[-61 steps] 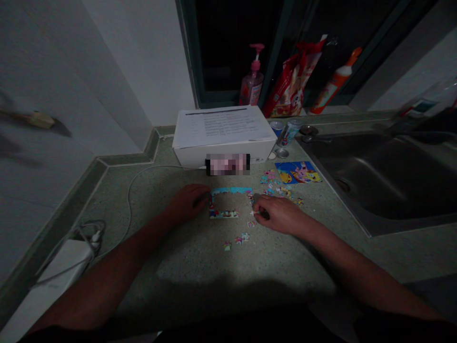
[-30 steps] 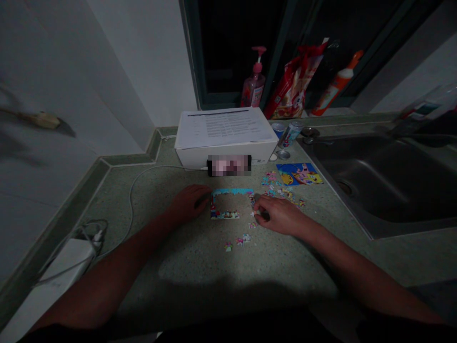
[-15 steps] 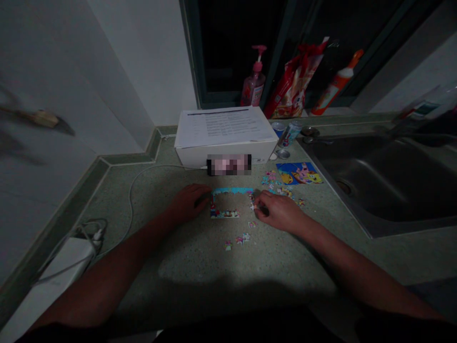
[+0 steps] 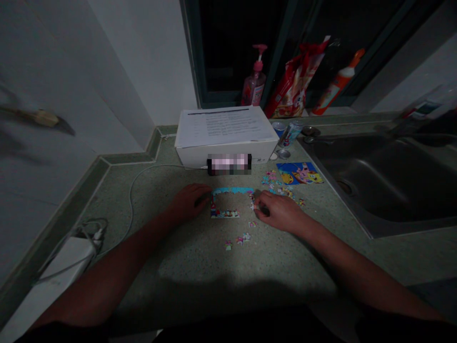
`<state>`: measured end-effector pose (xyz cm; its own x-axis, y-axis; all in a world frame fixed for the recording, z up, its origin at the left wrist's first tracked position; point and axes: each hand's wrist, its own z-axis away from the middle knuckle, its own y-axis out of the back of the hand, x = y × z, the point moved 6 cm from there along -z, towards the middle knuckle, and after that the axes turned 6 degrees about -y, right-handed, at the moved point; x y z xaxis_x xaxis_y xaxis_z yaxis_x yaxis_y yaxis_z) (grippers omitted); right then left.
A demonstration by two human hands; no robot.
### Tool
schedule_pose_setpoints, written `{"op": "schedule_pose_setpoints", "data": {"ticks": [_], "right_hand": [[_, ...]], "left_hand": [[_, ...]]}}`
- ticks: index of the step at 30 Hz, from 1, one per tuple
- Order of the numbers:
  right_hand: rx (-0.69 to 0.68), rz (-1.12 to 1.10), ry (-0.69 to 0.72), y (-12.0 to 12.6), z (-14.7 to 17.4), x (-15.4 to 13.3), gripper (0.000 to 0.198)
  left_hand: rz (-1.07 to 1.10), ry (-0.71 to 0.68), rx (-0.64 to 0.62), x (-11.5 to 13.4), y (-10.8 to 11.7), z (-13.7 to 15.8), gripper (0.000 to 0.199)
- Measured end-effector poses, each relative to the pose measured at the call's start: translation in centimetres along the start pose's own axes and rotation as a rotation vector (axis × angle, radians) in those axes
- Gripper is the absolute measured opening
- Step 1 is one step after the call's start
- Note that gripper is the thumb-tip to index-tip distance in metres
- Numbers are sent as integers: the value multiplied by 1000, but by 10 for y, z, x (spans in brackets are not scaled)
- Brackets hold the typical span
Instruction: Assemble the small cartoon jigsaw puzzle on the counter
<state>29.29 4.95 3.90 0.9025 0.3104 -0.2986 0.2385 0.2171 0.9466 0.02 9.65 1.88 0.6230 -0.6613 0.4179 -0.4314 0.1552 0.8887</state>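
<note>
A partly joined jigsaw puzzle (image 4: pixel 233 190) lies flat on the counter, its border forming a frame with a gap at the lower right. My left hand (image 4: pixel 189 202) rests at the left side of this frame, fingers curved and fingertips against its edge. At the right side, my right hand (image 4: pixel 280 209) is curled, thumb and fingers closed at the border pieces; whatever is beneath its fingertips is hidden. Just below lie a loose puzzle piece (image 4: pixel 253 224), a small cluster of pieces (image 4: pixel 243 238) and another piece (image 4: pixel 228 245).
More loose pieces (image 4: pixel 282 190) lie beside a blue picture card (image 4: pixel 300 173). Behind the puzzle are a phone-like device (image 4: pixel 229 165) with a blurred screen and a white box (image 4: pixel 224 152). Cans (image 4: pixel 291 134) stand near the sink (image 4: pixel 367 228). A power strip (image 4: pixel 64 264) is at left.
</note>
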Motion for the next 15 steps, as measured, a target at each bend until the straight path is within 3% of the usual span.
{"op": "schedule_pose_setpoints", "data": {"ticks": [15], "right_hand": [[-11, 47, 86, 1, 1, -4, 21]], "left_hand": [[4, -25, 45, 1, 1, -1, 36]]}}
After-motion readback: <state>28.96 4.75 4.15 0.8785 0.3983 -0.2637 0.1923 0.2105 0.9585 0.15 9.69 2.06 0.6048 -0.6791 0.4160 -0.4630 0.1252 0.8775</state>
